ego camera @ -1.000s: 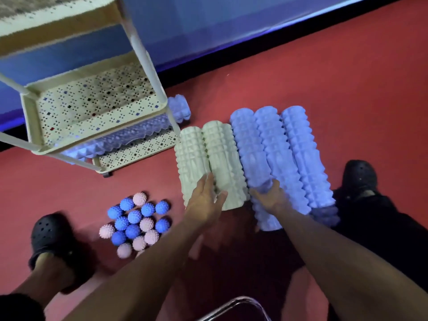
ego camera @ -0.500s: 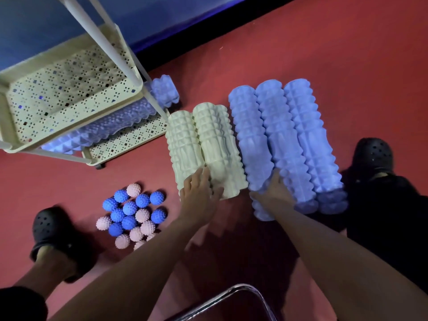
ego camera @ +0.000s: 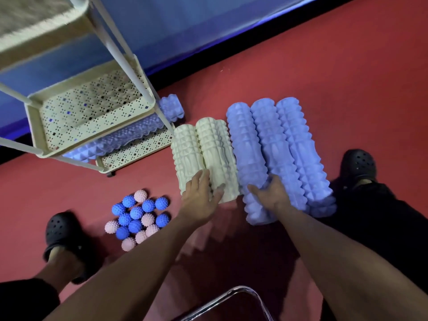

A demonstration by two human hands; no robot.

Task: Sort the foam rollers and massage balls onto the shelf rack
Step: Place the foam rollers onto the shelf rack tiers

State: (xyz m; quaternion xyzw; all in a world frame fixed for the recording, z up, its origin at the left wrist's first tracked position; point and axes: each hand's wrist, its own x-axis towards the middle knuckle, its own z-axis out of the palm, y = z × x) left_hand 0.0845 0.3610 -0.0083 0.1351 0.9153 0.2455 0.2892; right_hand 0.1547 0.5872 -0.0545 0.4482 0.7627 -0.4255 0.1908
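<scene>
Five foam rollers lay side by side on the red floor [ego camera: 324, 77] just right of the shelf rack [ego camera: 92, 117]: two cream rollers [ego camera: 203, 154] on the left, touching each other, and three lavender rollers [ego camera: 273, 144] packed against them. Our left hand [ego camera: 201, 195] rested over the near ends of the cream pair, fingers mostly straight and laid across the seam between them, thumb against the right one; we could not call it a closed grasp. Our right hand [ego camera: 271, 195] lay on the near end of the leftmost lavender roller [ego camera: 247, 147], fingers curling around its ridged side, though how far they wrapped we could not tell. A sixth roller, lavender [ego camera: 129, 135], already lay lengthwise on the rack's lowest tier, one end sticking out past the post. The spiky massage balls [ego camera: 139, 216], blue and pink, sat clustered on the floor to the left of the rollers, near our left shoe [ego camera: 62, 230]. We judged the rollers light and fairly stiff, their knobbed surfaces giving good purchase; taking one around the middle would likely balance it best, while an end hold might let it tip. The balls looked small and prone to roll. A chrome frame [ego camera: 231, 295] showed at the bottom edge.
</scene>
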